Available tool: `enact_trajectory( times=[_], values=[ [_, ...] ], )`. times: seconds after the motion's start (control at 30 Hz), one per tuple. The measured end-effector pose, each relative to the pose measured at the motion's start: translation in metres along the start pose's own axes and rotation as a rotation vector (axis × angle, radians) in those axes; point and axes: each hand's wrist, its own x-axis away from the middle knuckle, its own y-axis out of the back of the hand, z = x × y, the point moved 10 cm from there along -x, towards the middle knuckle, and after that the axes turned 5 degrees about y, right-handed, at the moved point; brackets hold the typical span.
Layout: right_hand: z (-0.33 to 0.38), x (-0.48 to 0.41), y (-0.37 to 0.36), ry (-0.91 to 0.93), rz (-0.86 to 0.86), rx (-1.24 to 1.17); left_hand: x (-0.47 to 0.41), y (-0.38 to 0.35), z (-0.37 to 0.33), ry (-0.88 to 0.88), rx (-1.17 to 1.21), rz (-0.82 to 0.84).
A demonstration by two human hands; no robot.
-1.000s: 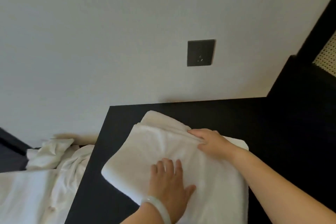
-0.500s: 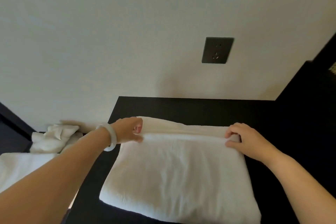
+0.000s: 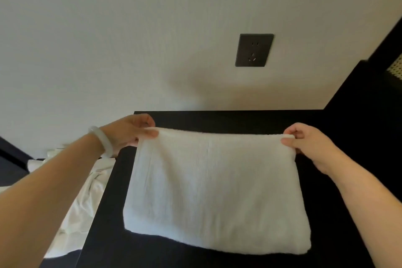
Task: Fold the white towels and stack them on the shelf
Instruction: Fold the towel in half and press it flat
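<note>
Both hands have risen from the desk since half a second ago, taking the towel's far edge up with them; that edge lay flat then and is now stretched between them.

The left hand (image 3: 130, 132) pinches the towel (image 3: 213, 191) at its 10 o'clock corner, thumb and curled fingers closed on the cloth. A pale bracelet (image 3: 104, 141) sits on that wrist. The right hand (image 3: 309, 143) pinches the 2 o'clock corner in the same way, fingers curled round the edge. The two hands are well apart and the edge runs nearly straight from one to the other.

From there the towel slopes toward 6 o'clock, where its thick folded near edge rests on the black desk (image 3: 217, 119). How much of the middle touches the desk I cannot tell.

At 8 o'clock, just beside the desk's left edge and lower, lies a crumpled heap of white cloth (image 3: 87, 198), partly hidden by the left forearm. At 12 o'clock the pale wall (image 3: 108, 28) carries a dark socket (image 3: 254, 50). At 3 o'clock a black cabinet (image 3: 369, 98) meets the desk, with a strip of woven panel (image 3: 394, 67) at the frame's edge.
</note>
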Motion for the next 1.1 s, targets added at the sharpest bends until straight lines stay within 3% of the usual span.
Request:
enact_trajectory(
  times=[0.07, 0.13, 0.23, 0.4, 0.47, 0.57, 0.73, 0.8, 0.87, 0.93, 1.0, 1.1],
  values=[
    [-0.004, -0.006, -0.013, -0.023, -0.072, 0.059, -0.02, 0.009, 0.004, 0.015, -0.319, -0.282],
    [-0.013, -0.006, -0.037, -0.048, -0.078, 0.125, -0.033, -0.002, 0.017, 0.041, -0.546, -0.416],
    [-0.022, -0.003, -0.047, -0.013, -0.087, 0.157, -0.034, -0.005, 0.042, 0.072, -0.371, -0.47],
    [-0.005, -0.004, -0.022, 0.152, -0.153, 0.136, -0.021, -0.002, 0.019, -0.11, -0.495, -0.388],
    [0.003, -0.011, -0.016, 0.165, -0.144, 0.074, -0.017, 0.008, 0.007, -0.175, -0.44, -0.449],
    [-0.011, -0.025, -0.038, 0.026, -0.083, 0.135, -0.032, 0.01, 0.011, -0.083, -0.448, -0.508],
    [-0.016, -0.029, -0.052, -0.017, -0.182, 0.144, -0.043, 0.0, 0.037, 0.066, -0.419, -0.602],
    [-0.015, -0.03, -0.053, -0.002, -0.145, 0.182, -0.039, -0.002, 0.025, 0.097, -0.551, -0.632],
    [-0.016, -0.028, -0.052, -0.006, -0.109, 0.275, -0.033, -0.018, -0.003, 0.075, -0.916, -0.667],
    [-0.015, -0.022, -0.053, -0.009, -0.092, 0.344, -0.025, -0.073, -0.038, -0.164, -1.115, -0.61],
    [-0.015, -0.015, -0.055, -0.053, -0.061, 0.41, -0.017, -0.154, -0.047, -0.388, -1.154, -0.364],
    [0.003, -0.007, -0.05, -0.047, -0.093, 0.668, -0.026, -0.225, -0.006, -0.29, -1.318, -0.065]
  ],
)
